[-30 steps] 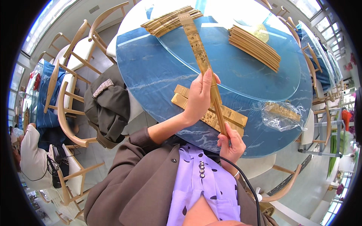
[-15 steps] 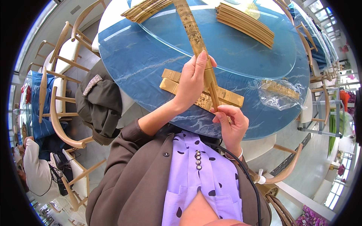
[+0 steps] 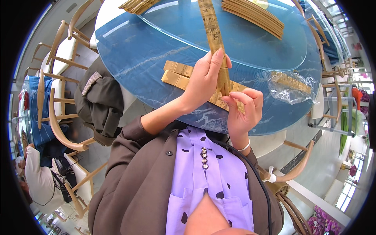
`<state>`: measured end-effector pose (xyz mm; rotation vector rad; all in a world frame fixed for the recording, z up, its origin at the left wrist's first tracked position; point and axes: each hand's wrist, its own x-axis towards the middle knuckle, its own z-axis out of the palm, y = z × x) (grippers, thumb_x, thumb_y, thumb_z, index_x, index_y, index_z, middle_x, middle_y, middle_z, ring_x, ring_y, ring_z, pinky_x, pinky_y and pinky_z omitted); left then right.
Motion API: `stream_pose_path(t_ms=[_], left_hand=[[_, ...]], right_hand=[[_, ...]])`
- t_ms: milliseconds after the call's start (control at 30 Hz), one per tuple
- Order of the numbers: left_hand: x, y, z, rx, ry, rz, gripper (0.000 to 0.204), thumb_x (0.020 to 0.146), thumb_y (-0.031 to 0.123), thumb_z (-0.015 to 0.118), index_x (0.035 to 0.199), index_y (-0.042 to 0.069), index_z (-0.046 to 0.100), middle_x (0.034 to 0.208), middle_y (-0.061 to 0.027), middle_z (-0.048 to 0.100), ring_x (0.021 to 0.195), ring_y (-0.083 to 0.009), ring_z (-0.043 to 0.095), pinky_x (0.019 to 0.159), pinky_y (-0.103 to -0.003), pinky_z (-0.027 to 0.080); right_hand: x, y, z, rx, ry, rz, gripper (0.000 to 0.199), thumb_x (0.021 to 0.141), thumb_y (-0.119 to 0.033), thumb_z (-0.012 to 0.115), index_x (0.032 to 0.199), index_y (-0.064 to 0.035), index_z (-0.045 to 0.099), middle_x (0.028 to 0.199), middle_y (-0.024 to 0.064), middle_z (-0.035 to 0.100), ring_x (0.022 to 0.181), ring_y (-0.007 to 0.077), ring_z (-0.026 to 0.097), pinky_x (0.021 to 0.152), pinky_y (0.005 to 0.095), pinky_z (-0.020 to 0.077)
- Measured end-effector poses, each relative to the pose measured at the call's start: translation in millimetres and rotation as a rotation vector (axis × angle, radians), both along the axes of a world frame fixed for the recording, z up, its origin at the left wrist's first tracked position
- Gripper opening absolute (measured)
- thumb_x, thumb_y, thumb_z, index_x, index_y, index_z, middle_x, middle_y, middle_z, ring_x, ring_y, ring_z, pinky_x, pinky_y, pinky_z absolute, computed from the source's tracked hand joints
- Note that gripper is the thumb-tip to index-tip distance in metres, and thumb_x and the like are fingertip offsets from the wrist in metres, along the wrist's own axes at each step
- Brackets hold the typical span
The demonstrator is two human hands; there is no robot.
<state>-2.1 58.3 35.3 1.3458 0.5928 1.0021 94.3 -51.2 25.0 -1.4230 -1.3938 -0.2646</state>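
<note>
Fingers (image 3: pixel 217 58) of the left hand (image 3: pixel 200 81) were wrapped around a long gold patterned bundle (image 3: pixel 212 29), which slanted from the far side of the blue bench (image 3: pixel 135 64) down to the right hand (image 3: pixel 244 113). At its near end the right thumb and forefinger were drawn together; whether they gripped it or only touched it, I could not tell. Beyond the hands, two long gold boxes (image 3: pixel 175 79) lay side by side on the bench, partly hidden by the left hand and the bundle. To the right sat a clear plastic bag (image 3: pixel 290 88) with something gold inside. Farther off, a stack of brown slats (image 3: pixel 256 18) lay at right and a golden stack (image 3: pixel 138 5) at far left.
</note>
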Motion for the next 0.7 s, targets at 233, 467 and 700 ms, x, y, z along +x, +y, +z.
stream_pose_path(t_ms=[233, 467, 700], left_hand=[[-0.5, -1.2, 1.7, 0.023, 0.02, -0.047, 0.044, 0.109, 0.039, 0.036, 0.09, 0.005, 0.058, 0.077, 0.001, 0.051, 0.07, -0.0063, 0.045, 0.063, -0.024, 0.039], [-5.5, -4.5, 0.5, 0.049, 0.09, -0.079, 0.043, 0.109, 0.037, 0.036, 0.09, 0.004, 0.057, 0.078, 0.0005, 0.05, 0.07, -0.0073, 0.044, 0.063, -0.025, 0.038], [-7.1, 12.0, -1.6, 0.171, 0.205, -0.138, 0.04, 0.108, 0.031, 0.04, 0.087, 0.002, 0.056, 0.072, -0.0054, 0.052, 0.069, -0.0139, 0.047, 0.065, -0.032, 0.042]], right_hand=[[-4.5, 4.8, 6.2, -0.004, -0.082, -0.052, 0.029, 0.066, -0.013, 0.087, 0.087, -0.009, 0.068, 0.082, 0.0041, 0.056, 0.076, 0.0218, 0.055, 0.062, 0.0311, 0.0452], [-8.4, 3.5, 6.4, -0.057, -0.089, -0.067, 0.026, 0.067, -0.009, 0.085, 0.086, -0.0078, 0.067, 0.084, 0.0057, 0.057, 0.077, 0.0238, 0.056, 0.064, 0.0347, 0.0454], [-3.5, 7.4, 17.9, -0.171, -0.188, 0.048, 0.023, 0.068, -0.006, 0.082, 0.087, -0.0057, 0.069, 0.087, 0.0069, 0.064, 0.078, 0.0252, 0.062, 0.067, 0.0363, 0.0501]])
